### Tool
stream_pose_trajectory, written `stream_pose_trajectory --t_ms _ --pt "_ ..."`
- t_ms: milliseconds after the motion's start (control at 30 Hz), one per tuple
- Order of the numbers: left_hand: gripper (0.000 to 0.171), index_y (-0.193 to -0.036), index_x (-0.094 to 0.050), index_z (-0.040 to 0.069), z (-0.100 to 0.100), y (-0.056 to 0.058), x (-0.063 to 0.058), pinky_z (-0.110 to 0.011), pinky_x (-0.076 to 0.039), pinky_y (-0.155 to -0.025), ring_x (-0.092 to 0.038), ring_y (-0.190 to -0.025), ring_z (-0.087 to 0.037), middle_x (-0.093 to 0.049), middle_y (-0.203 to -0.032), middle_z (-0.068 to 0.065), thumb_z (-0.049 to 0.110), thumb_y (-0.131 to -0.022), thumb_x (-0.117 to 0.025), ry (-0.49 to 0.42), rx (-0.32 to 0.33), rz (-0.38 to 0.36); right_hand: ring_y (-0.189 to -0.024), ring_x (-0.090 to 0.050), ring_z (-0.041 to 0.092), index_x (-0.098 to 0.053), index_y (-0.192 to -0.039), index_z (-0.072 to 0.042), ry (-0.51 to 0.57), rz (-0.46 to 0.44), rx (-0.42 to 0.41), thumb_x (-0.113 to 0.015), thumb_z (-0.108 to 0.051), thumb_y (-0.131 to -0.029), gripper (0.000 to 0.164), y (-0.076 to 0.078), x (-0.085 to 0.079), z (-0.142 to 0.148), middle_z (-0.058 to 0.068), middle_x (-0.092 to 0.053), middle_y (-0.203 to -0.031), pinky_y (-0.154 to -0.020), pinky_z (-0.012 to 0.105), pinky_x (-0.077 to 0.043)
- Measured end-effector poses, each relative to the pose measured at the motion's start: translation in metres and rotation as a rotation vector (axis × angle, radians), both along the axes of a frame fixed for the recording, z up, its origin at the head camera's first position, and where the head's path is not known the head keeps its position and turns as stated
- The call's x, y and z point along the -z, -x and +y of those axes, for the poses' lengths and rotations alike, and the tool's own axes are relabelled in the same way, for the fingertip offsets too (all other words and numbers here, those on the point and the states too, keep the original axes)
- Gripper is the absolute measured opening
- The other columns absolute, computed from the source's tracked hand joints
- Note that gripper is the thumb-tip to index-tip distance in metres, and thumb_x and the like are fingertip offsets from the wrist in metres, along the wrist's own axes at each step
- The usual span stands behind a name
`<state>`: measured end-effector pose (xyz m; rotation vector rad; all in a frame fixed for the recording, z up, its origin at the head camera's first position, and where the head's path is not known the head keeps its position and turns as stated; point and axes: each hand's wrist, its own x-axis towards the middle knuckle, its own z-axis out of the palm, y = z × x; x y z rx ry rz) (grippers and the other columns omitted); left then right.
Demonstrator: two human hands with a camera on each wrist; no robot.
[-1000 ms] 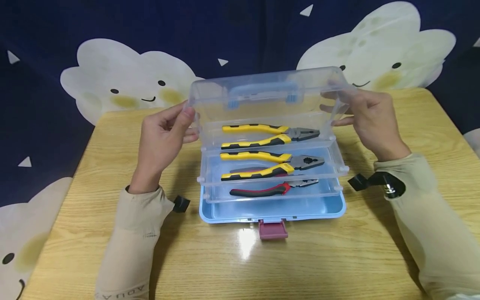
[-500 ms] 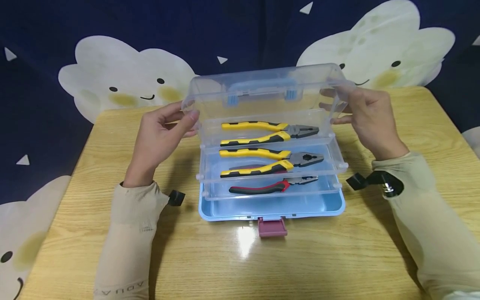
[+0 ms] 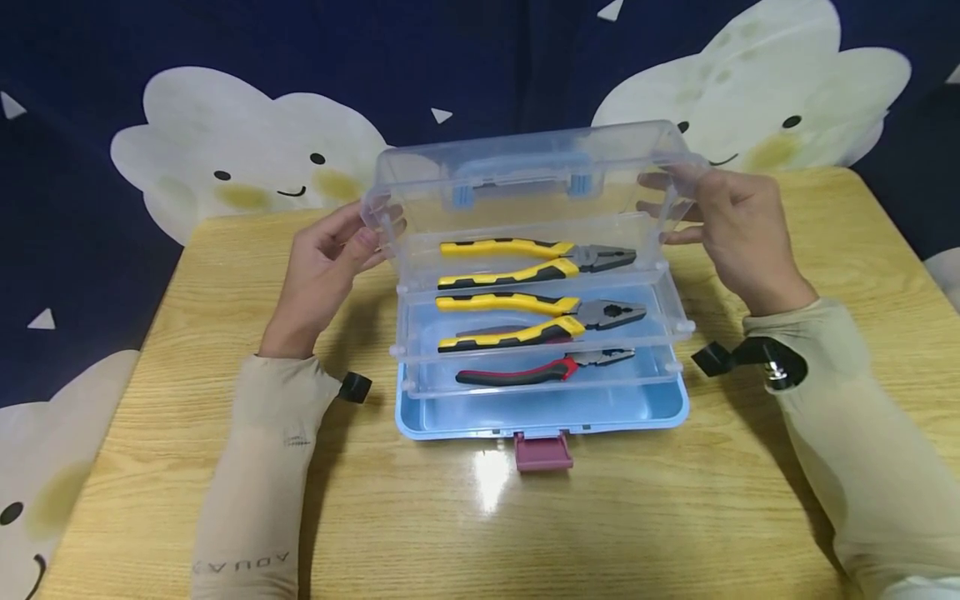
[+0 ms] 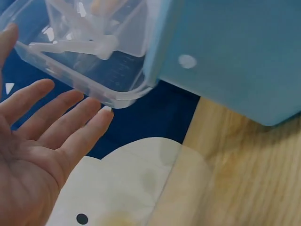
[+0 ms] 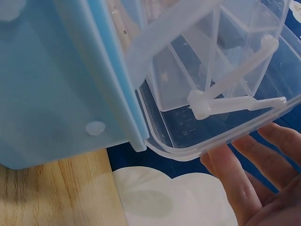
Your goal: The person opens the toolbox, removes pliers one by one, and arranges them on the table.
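Observation:
A pale blue toolbox stands with its transparent lid raised and its clear trays fanned out. Two pliers with yellow-black handles lie in the trays, the upper pliers and lower pliers. Red-black pliers show through the plastic below. My left hand is at the lid's left edge, fingers extended, their tips right at the rim in the left wrist view. On the other side, my right hand touches the lid's right edge, several fingers showing through the plastic.
A dark pink latch hangs open over the wooden table at the box's front. White jointed arms link trays and lid. Behind the table hangs a dark blue cloth with cloud shapes.
The head view has shifted slightly. My left thumb was over the lid's left edge half a second ago and now lies lower beside it. The lid stays raised, and the pliers remain in the trays.

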<state>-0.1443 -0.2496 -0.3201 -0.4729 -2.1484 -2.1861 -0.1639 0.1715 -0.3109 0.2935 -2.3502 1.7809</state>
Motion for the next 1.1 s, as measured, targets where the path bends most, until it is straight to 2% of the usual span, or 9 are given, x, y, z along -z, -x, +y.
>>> stream_pose_trajectory --t_ms 167,267,467,567,633,700,833,1000,1100 --pt "0.064 -0.147 -0.058 0.010 0.003 0.004 0.008 -0.034 -0.057 -0.110 -0.057 -0.142 -0.032 -0.055 -0.152 -0.019 0.050 -0.097 -0.068 0.019 0.021 0.006 -0.096 -0.077 0.002 -0.070 -0.135 -0.012 0.001 -0.014 0.011 -0.049 -0.048 -0.108 0.050 0.001 -0.001 -0.001 -0.001 -0.076 -0.127 -0.070 0.021 -0.064" --pt "0.077 -0.148 -0.056 0.011 0.005 0.006 0.011 -0.039 -0.053 -0.115 -0.051 -0.146 -0.038 -0.052 -0.155 -0.020 0.063 -0.092 -0.068 0.025 0.037 0.008 -0.095 -0.078 0.002 -0.070 -0.134 -0.011 0.017 -0.011 0.009 -0.050 -0.048 -0.107 0.050 0.001 -0.001 -0.001 -0.001 -0.077 -0.126 -0.070 0.022 -0.064" --pt "0.080 -0.146 -0.057 0.010 0.009 0.007 0.014 -0.038 -0.055 -0.113 -0.057 -0.140 -0.038 -0.056 -0.149 -0.026 0.066 -0.090 -0.066 0.024 0.025 0.031 -0.096 -0.078 0.004 -0.072 -0.130 -0.007 0.092 0.013 -0.036 -0.056 -0.049 -0.104 0.051 0.003 0.001 0.000 0.000 -0.078 -0.124 -0.069 0.023 -0.064" --pt "0.081 -0.144 -0.059 0.011 0.009 0.008 0.014 -0.039 -0.055 -0.112 -0.059 -0.138 -0.037 -0.059 -0.146 -0.025 0.068 -0.087 -0.067 0.017 0.016 0.035 -0.098 -0.078 0.004 -0.073 -0.130 -0.008 0.078 0.029 -0.057 -0.057 -0.047 -0.105 0.049 0.004 0.001 0.002 -0.001 -0.078 -0.124 -0.070 0.023 -0.064" --pt "0.081 -0.143 -0.060 0.012 0.009 0.009 0.014 -0.039 -0.056 -0.112 -0.060 -0.137 -0.036 -0.060 -0.145 -0.025 0.069 -0.085 -0.067 0.015 0.010 0.039 -0.100 -0.078 0.006 -0.071 -0.132 -0.006 0.105 0.048 -0.104 -0.061 -0.037 -0.105 0.043 0.006 0.003 0.005 0.000 -0.078 -0.124 -0.071 0.023 -0.065" --pt "0.081 -0.142 -0.061 0.013 0.009 0.009 0.015 -0.039 -0.056 -0.111 -0.060 -0.136 -0.037 -0.060 -0.144 -0.025 0.069 -0.084 -0.067 0.015 0.006 0.042 -0.104 -0.078 0.009 -0.068 -0.135 -0.002 0.164 0.057 -0.179 -0.063 -0.020 -0.104 0.036 0.009 0.007 0.010 0.002 -0.077 -0.125 -0.073 0.023 -0.065" --pt "0.080 -0.141 -0.062 0.016 0.009 0.009 0.015 -0.040 -0.057 -0.110 -0.061 -0.136 -0.037 -0.061 -0.143 -0.024 0.071 -0.083 -0.066 0.031 -0.009 0.043 -0.114 -0.075 0.016 -0.063 -0.135 0.008 0.300 0.031 -0.325 -0.070 0.005 -0.094 0.042 0.013 0.017 0.020 0.009 -0.075 -0.129 -0.080 0.023 -0.066" --pt "0.080 -0.141 -0.063 0.020 0.009 0.008 0.013 -0.044 -0.056 -0.110 -0.062 -0.135 -0.037 -0.062 -0.142 -0.022 0.073 -0.081 -0.065 0.056 -0.022 0.035 -0.122 -0.070 0.023 -0.060 -0.136 0.012 0.336 0.021 -0.358 -0.071 0.001 -0.094 0.045 0.017 0.027 0.022 0.015 -0.072 -0.131 -0.090 0.025 -0.064" --pt "0.081 -0.142 -0.063 0.021 0.009 0.008 0.013 -0.048 -0.055 -0.111 -0.062 -0.134 -0.036 -0.063 -0.142 -0.021 0.075 -0.081 -0.064 0.078 -0.031 0.035 -0.128 -0.065 0.027 -0.055 -0.141 0.013 0.389 0.007 -0.419 -0.070 -0.004 -0.097 0.049 0.018 0.033 0.021 0.019 -0.069 -0.135 -0.100 0.028 -0.060"
